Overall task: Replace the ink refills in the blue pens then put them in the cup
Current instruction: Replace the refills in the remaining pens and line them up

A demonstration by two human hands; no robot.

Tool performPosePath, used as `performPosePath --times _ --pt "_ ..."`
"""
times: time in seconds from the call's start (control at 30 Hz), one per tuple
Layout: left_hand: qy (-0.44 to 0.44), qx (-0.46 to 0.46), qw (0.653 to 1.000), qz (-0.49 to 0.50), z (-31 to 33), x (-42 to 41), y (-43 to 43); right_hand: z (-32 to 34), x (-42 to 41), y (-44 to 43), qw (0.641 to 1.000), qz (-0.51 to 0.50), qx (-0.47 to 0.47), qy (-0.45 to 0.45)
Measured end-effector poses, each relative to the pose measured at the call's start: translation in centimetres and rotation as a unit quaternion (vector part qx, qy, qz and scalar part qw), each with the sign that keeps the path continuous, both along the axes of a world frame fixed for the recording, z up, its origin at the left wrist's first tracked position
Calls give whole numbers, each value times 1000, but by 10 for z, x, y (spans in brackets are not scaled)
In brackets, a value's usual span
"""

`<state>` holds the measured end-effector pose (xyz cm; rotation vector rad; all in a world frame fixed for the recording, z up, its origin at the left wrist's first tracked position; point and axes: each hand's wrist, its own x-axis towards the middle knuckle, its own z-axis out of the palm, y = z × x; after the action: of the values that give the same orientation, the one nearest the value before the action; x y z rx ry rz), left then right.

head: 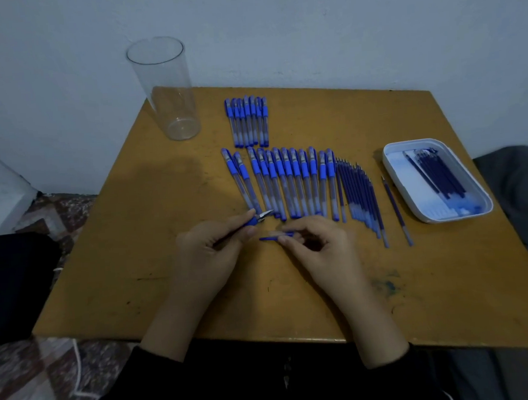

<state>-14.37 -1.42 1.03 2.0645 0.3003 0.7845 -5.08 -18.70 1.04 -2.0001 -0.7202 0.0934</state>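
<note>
No pen on the table (136,271) has reached the clear cup (164,91), two rows of blue pens (286,182) lie waiting beside loose refills (359,199), and the left hand (210,250) pinches one opened pen's tip end (254,220) while the right hand (319,246) pinches its other piece (274,237).

Bare table (120,256) wood lies open on the left, all the way up to the tall cup (168,94). Across the middle, a long row of pens (282,183) blocks the way. A small bunch of pens (248,123) sits behind it. Refills (357,193) and a white tray (415,142) fill the right side.
</note>
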Motion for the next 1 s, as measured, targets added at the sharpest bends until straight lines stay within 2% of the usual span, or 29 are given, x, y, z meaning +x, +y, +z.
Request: performPosePath --times 0.27,0.5,0.63,0.83,1.0 --pt "0 77 997 -26 -4 -3 2 -1 0 3 996 -21 -28 -81" --pt "-3 74 996 -42 -4 -6 0 -4 -2 6 992 -33 -32 -117" --pt "-5 90 995 -38 -2 -7 0 -3 -2 3 997 -37 3 -68" --pt "-25 119 991 -49 -5 -9 -2 5 -7 1 993 2 118 20" --pt "-27 138 986 -91 -5 -10 -4 5 -8 0 996 48 65 -24"
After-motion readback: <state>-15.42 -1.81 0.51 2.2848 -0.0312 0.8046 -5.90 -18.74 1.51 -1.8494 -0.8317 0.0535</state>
